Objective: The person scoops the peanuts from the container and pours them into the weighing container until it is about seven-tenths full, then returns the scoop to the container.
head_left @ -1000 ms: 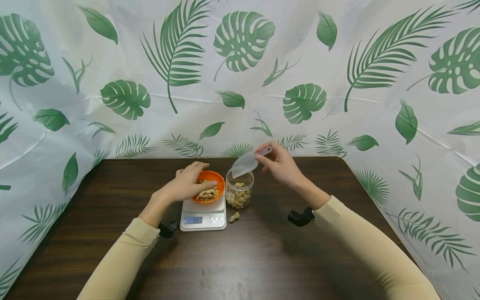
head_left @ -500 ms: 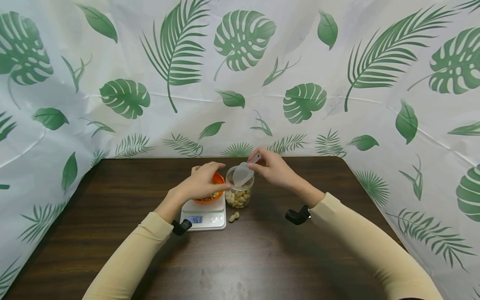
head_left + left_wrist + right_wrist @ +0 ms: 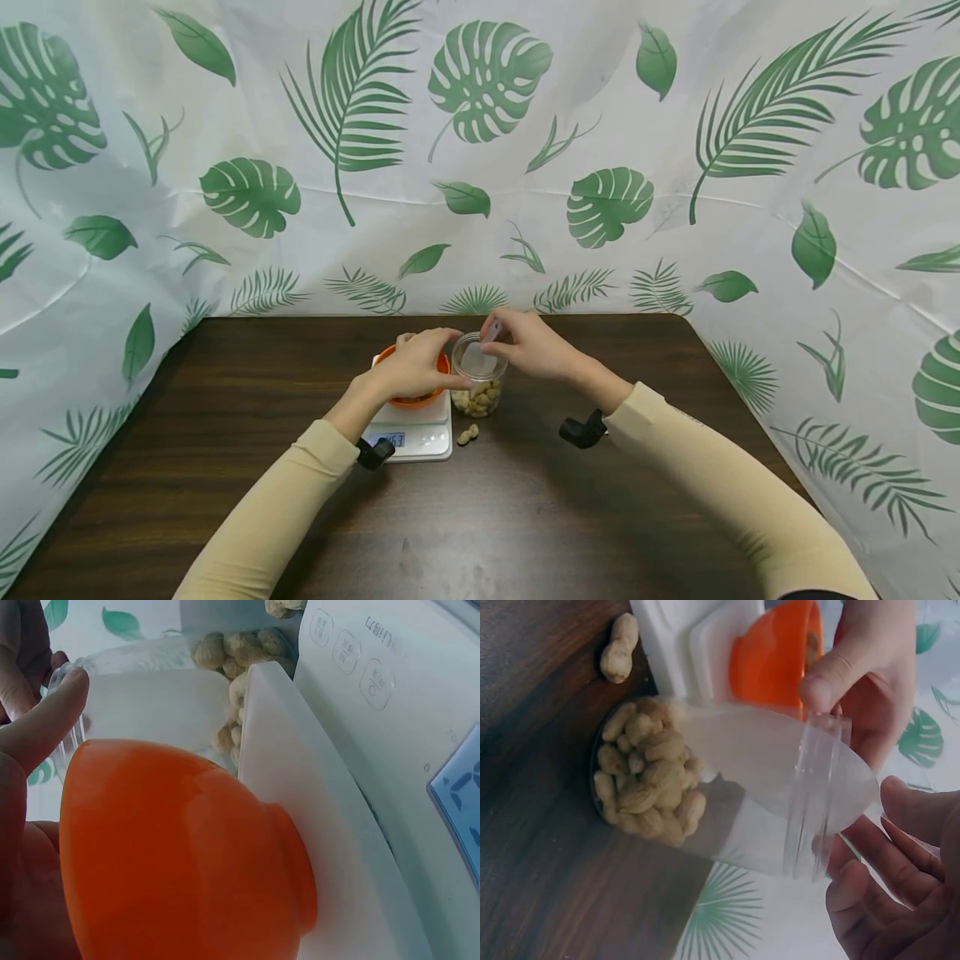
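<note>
In the head view my left hand [image 3: 411, 367] reaches over the orange bowl [image 3: 187, 847], thumb and fingers extended toward the left side of a clear jar [image 3: 731, 836]. Its thumb tip is right at the jar's rim in both wrist views. With thumb and fingers, my right hand [image 3: 534, 346] pinches the handle of a translucent white scoop [image 3: 477, 360], whose blade reaches down inside the jar. Unshelled peanuts [image 3: 656, 776] fill the lower part of the jar. The bowl rests on a white kitchen scale [image 3: 427, 443]; its contents are mostly hidden by my left hand.
A single loose peanut [image 3: 468, 434] lies on the dark wooden table [image 3: 510, 517], just in front of the jar. The scale's lit display [image 3: 461, 799] is partly covered by the left wrist strap. A leaf-print sheet [image 3: 480, 208] hangs behind the table's back edge.
My left hand has moved right, from the bowl to the jar's rim. My right hand has lowered the scoop from above the jar into it. The display's digits have changed.
</note>
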Demonstrator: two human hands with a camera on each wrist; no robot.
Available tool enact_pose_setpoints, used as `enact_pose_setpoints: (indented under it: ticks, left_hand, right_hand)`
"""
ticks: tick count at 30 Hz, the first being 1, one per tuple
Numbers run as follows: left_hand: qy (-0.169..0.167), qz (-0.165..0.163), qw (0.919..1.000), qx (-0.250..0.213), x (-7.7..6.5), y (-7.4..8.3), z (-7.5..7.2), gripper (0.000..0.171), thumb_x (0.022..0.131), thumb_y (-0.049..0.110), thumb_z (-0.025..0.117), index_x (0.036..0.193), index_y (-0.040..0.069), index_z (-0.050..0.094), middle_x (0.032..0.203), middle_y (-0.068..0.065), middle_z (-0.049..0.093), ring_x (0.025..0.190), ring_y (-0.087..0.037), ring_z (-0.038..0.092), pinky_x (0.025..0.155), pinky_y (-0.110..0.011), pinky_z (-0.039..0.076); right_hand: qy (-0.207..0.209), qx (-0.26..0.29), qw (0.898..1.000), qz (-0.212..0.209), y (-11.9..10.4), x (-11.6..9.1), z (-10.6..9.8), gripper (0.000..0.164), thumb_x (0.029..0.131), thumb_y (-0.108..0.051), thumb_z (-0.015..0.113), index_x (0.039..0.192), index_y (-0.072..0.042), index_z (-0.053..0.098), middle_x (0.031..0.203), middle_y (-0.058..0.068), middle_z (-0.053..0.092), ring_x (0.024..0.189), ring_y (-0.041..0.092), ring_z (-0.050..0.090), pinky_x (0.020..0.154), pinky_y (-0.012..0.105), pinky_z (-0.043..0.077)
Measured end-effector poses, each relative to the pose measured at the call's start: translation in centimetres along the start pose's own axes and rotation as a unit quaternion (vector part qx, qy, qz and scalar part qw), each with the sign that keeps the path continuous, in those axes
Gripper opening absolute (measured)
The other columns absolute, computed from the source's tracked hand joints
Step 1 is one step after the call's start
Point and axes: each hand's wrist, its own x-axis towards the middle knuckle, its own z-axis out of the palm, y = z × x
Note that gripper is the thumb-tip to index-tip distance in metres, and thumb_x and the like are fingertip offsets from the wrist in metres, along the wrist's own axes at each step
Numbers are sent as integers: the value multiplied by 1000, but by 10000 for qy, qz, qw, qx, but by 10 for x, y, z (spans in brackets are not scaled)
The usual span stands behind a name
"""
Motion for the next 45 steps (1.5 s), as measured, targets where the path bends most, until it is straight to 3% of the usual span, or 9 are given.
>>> enact_pose_setpoints:
  ticks: [6, 18, 30, 38, 45]
  left_hand:
    - [-78, -48, 9999, -68, 0, 2, -1, 83, 88, 51, 79, 149, 4, 49, 142, -9, 57, 130, -28, 52, 109, -63, 22]
    - [-174, -130, 9997, -111, 0, 2, 0, 80, 89, 50, 79, 148, 4, 51, 140, -9, 59, 132, -27, 51, 114, -65, 15]
    - [-156, -94, 9998, -88, 1, 0, 1, 77, 89, 50, 78, 146, 6, 53, 137, -7, 61, 129, -25, 53, 113, -64, 16]
    - [-130, -25, 9998, -131, 1, 0, 0, 75, 88, 50, 79, 144, 5, 55, 132, -6, 63, 123, -24, 57, 111, -65, 18]
    - [-155, -21, 9997, -176, 2, 0, 1, 74, 89, 48, 79, 143, 4, 55, 126, -5, 65, 118, -24, 58, 111, -64, 18]
  right_hand:
    - [-106, -265, 9996, 91, -2, 3, 7, 17, 100, -14, 70, 112, -6, 64, 100, 4, 69, 92, 21, 68, 73, 34, 56]
    - [117, -508, 9985, 168, -4, 6, 14, 13, 100, -18, 71, 107, -10, 63, 99, 3, 70, 91, 21, 69, 71, 33, 56]
    - [223, -557, 9980, -218, 0, 6, 23, 13, 98, -13, 72, 106, -7, 65, 97, 3, 71, 88, 16, 70, 72, 31, 56]
    - [425, -333, 9983, -238, 8, 3, 25, 12, 98, -14, 72, 106, -9, 65, 97, 2, 72, 87, 16, 70, 73, 32, 56]
    - [526, 457, 9975, -76, 12, -3, 27, 12, 100, -17, 70, 110, -11, 65, 96, 6, 72, 67, 26, 70, 53, 35, 57]
